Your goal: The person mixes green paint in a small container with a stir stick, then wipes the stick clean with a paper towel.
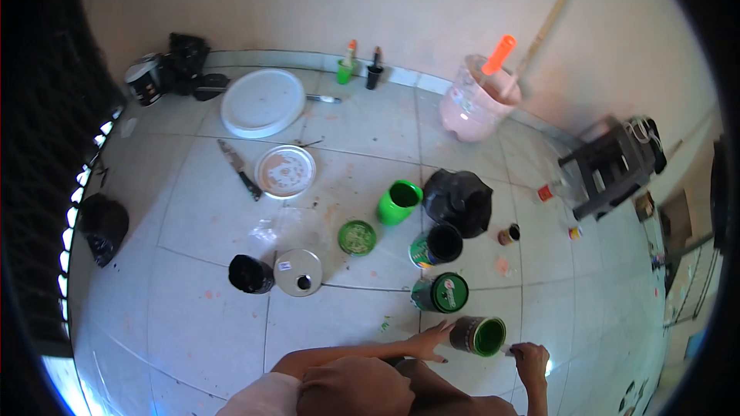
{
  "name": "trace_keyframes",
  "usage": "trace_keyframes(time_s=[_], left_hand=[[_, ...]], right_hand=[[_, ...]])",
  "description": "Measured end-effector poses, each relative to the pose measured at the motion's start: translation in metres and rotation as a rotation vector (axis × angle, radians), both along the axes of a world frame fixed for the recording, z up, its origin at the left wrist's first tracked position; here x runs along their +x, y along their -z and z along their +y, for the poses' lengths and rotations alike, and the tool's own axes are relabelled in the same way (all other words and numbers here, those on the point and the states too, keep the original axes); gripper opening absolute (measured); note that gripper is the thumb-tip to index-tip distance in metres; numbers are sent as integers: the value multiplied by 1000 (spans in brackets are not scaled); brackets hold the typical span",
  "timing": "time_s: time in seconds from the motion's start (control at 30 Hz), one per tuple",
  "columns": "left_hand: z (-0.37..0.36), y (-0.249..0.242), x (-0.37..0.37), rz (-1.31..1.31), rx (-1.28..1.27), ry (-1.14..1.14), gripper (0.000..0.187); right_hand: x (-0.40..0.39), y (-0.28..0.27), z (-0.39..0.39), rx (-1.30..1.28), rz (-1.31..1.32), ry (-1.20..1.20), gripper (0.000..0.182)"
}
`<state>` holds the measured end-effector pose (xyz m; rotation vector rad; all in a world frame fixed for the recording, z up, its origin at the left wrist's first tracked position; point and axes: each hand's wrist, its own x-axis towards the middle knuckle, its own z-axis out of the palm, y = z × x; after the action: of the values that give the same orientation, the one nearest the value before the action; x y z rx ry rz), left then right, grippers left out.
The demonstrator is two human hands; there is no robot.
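Observation:
An open paint can (465,334) with green paint inside stands low on the right, its mouth tilted towards me. My left hand (428,341) is at the left side of this can, fingers stretched and spread, fingertips right at its wall. On the can's other side, my right hand (530,357) is closed, with a small pale tip showing between it and the rim; I cannot tell what it holds. Just beyond is a can with a green lid (449,293). Behind that stands a green can with a dark mouth (444,244).
A bright green container (395,206), a black plastic bag (458,204) and a green lid (357,238) lie farther out. To the left are a knife (245,174), a silver can (297,273) and a white lid (264,103). A pink-stained bottle container (470,108) stands by the wall.

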<state>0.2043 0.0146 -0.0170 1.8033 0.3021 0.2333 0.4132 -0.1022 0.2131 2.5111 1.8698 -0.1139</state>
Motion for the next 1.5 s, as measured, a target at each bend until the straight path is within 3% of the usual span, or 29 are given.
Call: trace_keyframes(time_s=[0.07,0.3,0.43,0.57,0.63,0.9,1.03,1.13,1.23,1.27,1.37,1.4,1.5], left_hand=[[5,-1,-50,-10,-101,29,111],[31,-51,-217,97,-116,-413,71],[39,-85,-270,276,-87,-535,70],[42,-99,-278,308,-185,-593,66],[44,-97,-275,305,-156,-574,64],[47,-97,-251,240,-101,-620,59],[39,-86,-277,391,-86,-685,55],[32,-63,-296,451,-135,-961,51],[24,-44,-299,454,-44,-1312,51],[24,-36,-296,430,-44,-1371,61],[27,-20,-281,167,9,-1589,73],[30,-18,-280,155,-19,-1578,88],[36,-19,-276,224,76,-1610,98]], right_hand=[[6,2,4,-64,22,-67,7],[14,-15,37,-233,59,-222,13],[27,-11,34,-238,68,-199,12],[31,-10,29,-252,93,-232,12],[33,-7,25,-149,160,-242,11],[28,-10,27,-189,107,-213,12],[19,-20,36,-308,53,-178,13],[24,-13,37,-290,49,-215,14],[24,-9,41,-328,36,-258,14],[22,-8,42,-280,43,-254,13],[17,-11,46,-314,37,-260,11],[14,-10,47,-350,34,-260,10],[10,-14,49,-278,32,-326,9]])
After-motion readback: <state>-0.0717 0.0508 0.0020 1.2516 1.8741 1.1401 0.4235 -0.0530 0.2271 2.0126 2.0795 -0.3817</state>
